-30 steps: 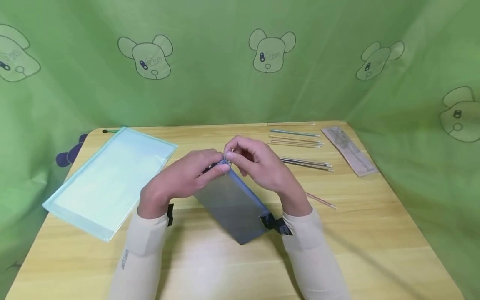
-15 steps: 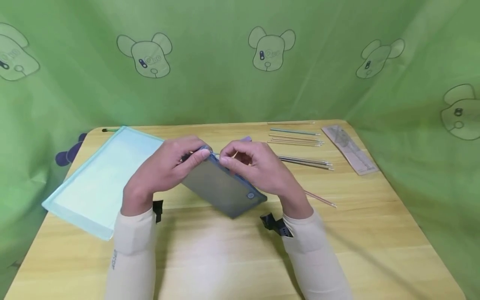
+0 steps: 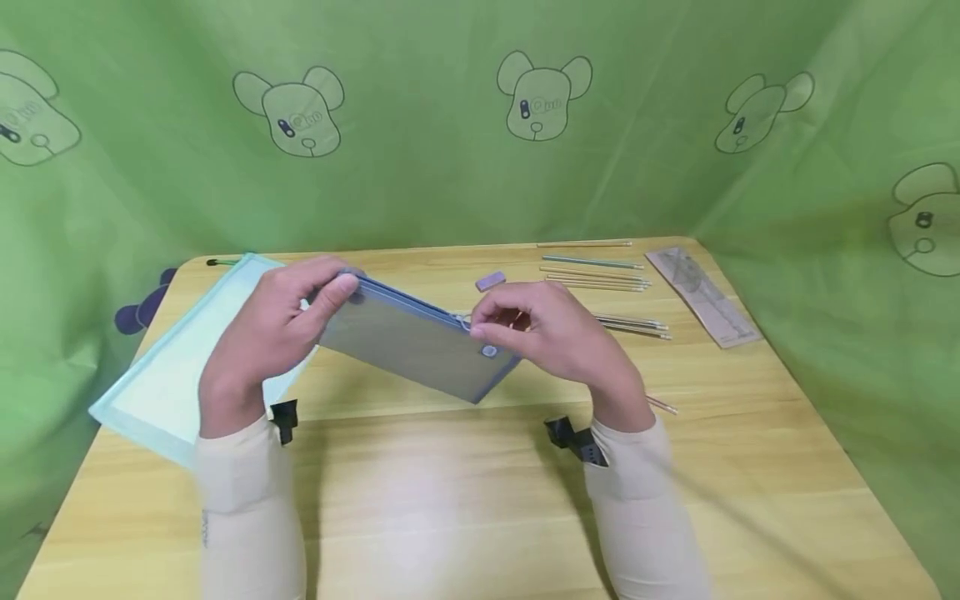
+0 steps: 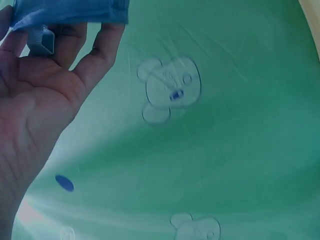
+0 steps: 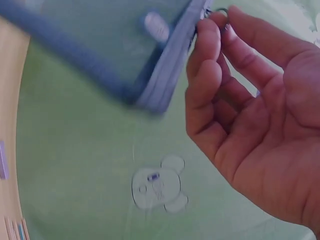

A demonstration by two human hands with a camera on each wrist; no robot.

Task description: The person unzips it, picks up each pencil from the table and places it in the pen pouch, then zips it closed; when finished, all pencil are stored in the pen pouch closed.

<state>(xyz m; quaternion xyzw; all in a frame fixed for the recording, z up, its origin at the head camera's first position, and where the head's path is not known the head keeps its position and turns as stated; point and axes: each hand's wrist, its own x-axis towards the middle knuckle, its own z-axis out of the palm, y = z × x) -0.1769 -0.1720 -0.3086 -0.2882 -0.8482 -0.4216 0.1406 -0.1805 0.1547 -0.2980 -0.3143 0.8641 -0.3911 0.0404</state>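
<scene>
A dark blue see-through zip pouch hangs tilted above the table, its zipper edge uppermost. My left hand pinches its upper left corner between thumb and fingers. Near the other end of the zipper, my right hand pinches the ring of the zipper pull between thumb and forefinger. In the right wrist view the ring shows at the fingertips, beside the pouch's zipper band. Seen from the left wrist, a fabric tab hangs below the pouch's edge against my fingers.
A light blue pouch lies at left, partly under my left arm. Behind my right hand are a purple eraser and several pencils. A packaged flat set lies far right; a reddish pencil is beside my right wrist.
My left hand has moved left and up with the pouch corner. Along the zipper, the pull has gone from the left-hand corner toward the other end. The eraser has come into full view.
</scene>
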